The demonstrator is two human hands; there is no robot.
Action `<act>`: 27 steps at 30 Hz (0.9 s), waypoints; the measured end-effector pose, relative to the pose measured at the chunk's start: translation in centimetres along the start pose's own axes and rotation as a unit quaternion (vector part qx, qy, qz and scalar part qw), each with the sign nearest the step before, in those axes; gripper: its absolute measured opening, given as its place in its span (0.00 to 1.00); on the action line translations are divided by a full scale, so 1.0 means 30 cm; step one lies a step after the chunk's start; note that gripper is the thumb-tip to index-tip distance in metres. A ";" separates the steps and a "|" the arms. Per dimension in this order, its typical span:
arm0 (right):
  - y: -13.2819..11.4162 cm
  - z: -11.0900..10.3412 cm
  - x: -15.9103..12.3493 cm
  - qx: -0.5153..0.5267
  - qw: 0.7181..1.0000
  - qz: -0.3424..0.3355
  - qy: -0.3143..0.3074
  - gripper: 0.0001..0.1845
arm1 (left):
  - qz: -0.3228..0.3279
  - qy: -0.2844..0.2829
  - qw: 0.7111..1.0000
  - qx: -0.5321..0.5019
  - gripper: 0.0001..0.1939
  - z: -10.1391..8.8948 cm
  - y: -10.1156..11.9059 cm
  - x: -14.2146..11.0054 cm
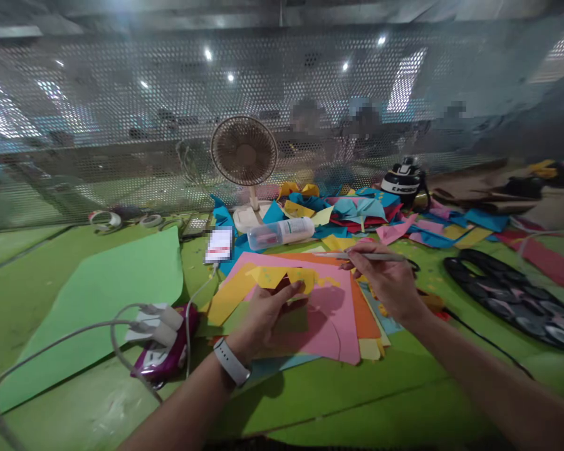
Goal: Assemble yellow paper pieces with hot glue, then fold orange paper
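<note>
My left hand (273,316), with a white-strapped watch (231,362) on its wrist, is closed on a piece of yellow paper (269,276) that has an irregular edge and small bluish-green spots. To the right, my right hand (386,283) grips a slim grey pen-like tool (380,256) between thumb and fingers. The tool's thin end points left, above the far edge of the paper stack and apart from the yellow piece. Whether it is a brush or a knife, I cannot tell. Under both hands lies a pink sheet (326,332) on top of orange (367,318) and other coloured sheets.
A large green sheet (122,282) and a purple power strip (162,358) with white chargers are on the left. Behind the stack are a clear bottle (282,233), a fan (245,153) and heaped paper scraps (357,210). A black palette (512,300) lies right.
</note>
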State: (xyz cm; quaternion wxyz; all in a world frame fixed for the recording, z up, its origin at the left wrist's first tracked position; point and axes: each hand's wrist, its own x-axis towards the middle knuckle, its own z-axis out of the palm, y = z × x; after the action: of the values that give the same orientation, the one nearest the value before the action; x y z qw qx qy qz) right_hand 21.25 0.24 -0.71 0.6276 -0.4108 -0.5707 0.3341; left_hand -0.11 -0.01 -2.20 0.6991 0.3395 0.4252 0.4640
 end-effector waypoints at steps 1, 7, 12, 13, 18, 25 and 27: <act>0.000 0.000 -0.004 -0.008 1.000 -0.011 -0.013 0.07 | 0.004 0.000 1.000 0.004 0.12 -0.001 -0.001 0.002; 0.011 -0.002 -0.024 -0.081 0.994 -0.077 -0.012 0.05 | 0.031 -0.006 0.999 0.023 0.12 0.002 0.001 0.005; 0.041 -0.022 0.002 -0.234 0.955 -0.174 -0.054 0.06 | 0.041 -0.002 0.998 0.040 0.11 0.008 -0.001 0.004; 0.053 -0.027 0.009 -0.265 0.943 -0.186 -0.075 0.08 | 0.040 -0.001 0.998 0.045 0.11 0.008 -0.004 0.005; 0.115 -0.045 0.034 -0.440 0.870 -0.153 -0.162 0.13 | 0.034 -0.012 0.998 0.051 0.12 0.001 -0.014 0.008; 0.151 -0.065 0.043 -0.528 0.814 -0.101 -0.220 0.24 | 0.006 -0.043 0.999 -0.013 0.10 0.010 0.014 -0.003; 0.161 -0.064 0.042 -0.529 0.809 -0.109 -0.232 0.28 | 0.005 -0.035 0.999 -0.019 0.11 0.011 0.016 -0.003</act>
State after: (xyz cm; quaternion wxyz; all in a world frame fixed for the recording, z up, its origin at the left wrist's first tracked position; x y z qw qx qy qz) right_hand 23.56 3.23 -4.50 0.1942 -0.5248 -0.8287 -0.0053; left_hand 0.00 0.04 -1.60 0.7177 0.3446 0.3898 0.4630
